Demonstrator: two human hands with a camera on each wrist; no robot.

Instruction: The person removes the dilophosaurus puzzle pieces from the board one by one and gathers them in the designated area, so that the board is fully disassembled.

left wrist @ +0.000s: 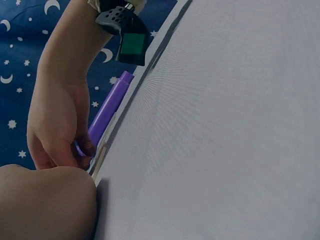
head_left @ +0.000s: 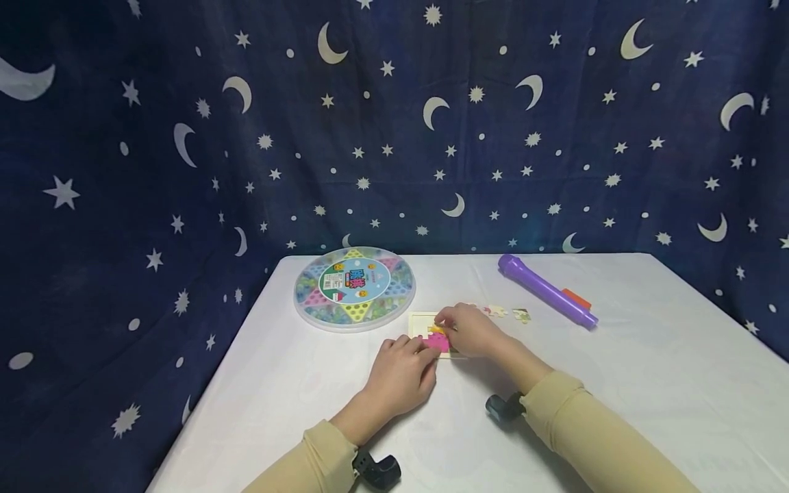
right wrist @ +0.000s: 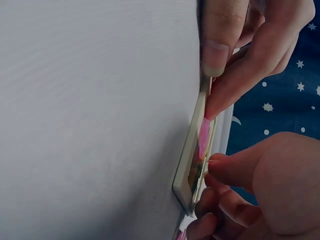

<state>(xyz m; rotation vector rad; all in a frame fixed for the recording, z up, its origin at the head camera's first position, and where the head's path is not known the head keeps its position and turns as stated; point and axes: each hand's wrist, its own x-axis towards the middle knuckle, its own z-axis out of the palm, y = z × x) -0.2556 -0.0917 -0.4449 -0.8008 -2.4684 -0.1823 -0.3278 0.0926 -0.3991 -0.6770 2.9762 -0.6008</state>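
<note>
A small pale puzzle tray lies on the white table, with a joined pink part and a yellow piece inside. My left hand grips the tray's near left side; in the right wrist view its thumb is against the rim and a finger touches the pink part. My right hand reaches over the tray from the right, fingertips pinching at the yellow piece, which they partly cover. Loose puzzle pieces lie just beyond the right hand.
A round, clear-lidded board game box stands at the back left. At the back right lies a purple tube beside an orange object. A star-and-moon curtain hangs behind the table.
</note>
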